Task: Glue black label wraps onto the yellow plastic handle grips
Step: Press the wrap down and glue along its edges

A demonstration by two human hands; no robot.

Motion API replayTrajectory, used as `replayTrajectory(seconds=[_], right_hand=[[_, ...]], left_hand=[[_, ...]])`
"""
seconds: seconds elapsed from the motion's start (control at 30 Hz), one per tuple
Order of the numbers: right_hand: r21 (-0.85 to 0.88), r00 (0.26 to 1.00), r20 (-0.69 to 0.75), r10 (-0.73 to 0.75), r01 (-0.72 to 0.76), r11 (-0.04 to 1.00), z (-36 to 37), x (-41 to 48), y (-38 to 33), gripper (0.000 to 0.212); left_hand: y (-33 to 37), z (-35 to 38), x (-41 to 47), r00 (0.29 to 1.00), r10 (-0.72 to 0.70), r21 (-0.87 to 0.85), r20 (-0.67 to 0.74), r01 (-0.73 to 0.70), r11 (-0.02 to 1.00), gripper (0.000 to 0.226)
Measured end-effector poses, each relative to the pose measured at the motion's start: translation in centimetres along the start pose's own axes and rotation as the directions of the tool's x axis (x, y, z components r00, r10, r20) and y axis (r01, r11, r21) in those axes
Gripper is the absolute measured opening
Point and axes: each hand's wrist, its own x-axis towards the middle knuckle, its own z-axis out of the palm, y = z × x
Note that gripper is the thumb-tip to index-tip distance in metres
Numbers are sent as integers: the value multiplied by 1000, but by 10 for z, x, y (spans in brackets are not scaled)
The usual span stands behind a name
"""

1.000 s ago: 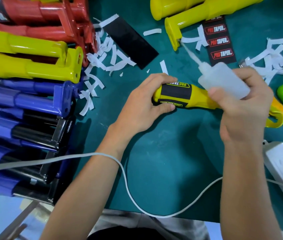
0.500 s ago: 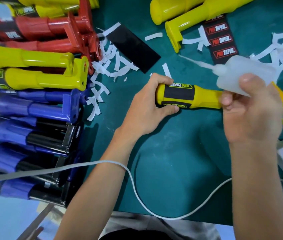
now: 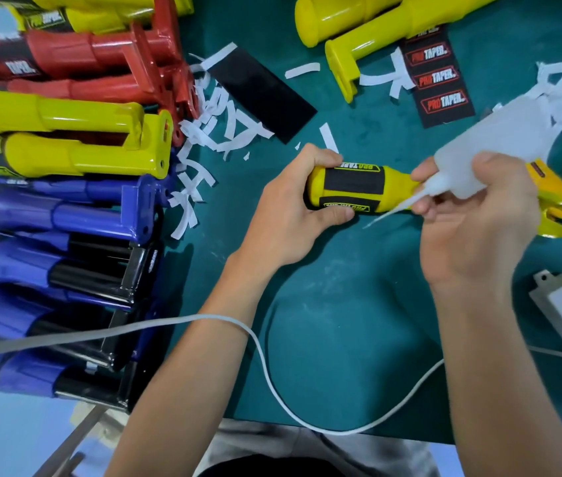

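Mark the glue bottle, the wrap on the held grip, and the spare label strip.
glue bottle (image 3: pixel 492 139), head view, translucent body
black label wrap (image 3: pixel 355 187), head view, plain black middle
spare label strip (image 3: pixel 439 80), head view, middle logo

**Yellow grip with wrap on: state**

Yellow handle grip (image 3: pixel 400 187) lies crosswise on the teal mat (image 3: pixel 341 304), butt end in my left hand (image 3: pixel 293 208), flanged end to the right. The black label wrap (image 3: pixel 355 185) sits round the butt section, with yellow-outlined lettering along both long edges. The glue bottle (image 3: pixel 499 146), translucent white, is tilted in my right hand (image 3: pixel 479 228), nozzle pointing down-left across the grip's near side. A spare label strip (image 3: pixel 439 87) lies flat beyond.
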Motion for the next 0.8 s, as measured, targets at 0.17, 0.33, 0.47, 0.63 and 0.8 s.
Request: replayTrajectory(seconds=[0.17,0.33,0.47,0.63,0.8], right_hand=[[-150,975,84,-208,218,964,9,-3,6,18],[-316,946,103,-309,325,891,14,-7,20,18],[-385,913,150,-380,408,828,14,-10,29,39],[-364,896,180,-406,444,819,18,-7,31,34],[-400,859,266,-437,511,761,17,-10,36,38]], left_hand=[[0,1,0,999,32,-19,-15,-32,999,55],[-1,2,0,999,48,-37,-23,-48,998,56],[-1,2,0,999,41,-46,-23,-43,998,56],[-1,3,0,999,23,-50,-24,-24,998,57],[0,4,0,1000,21,-53,-20,-22,998,54]])
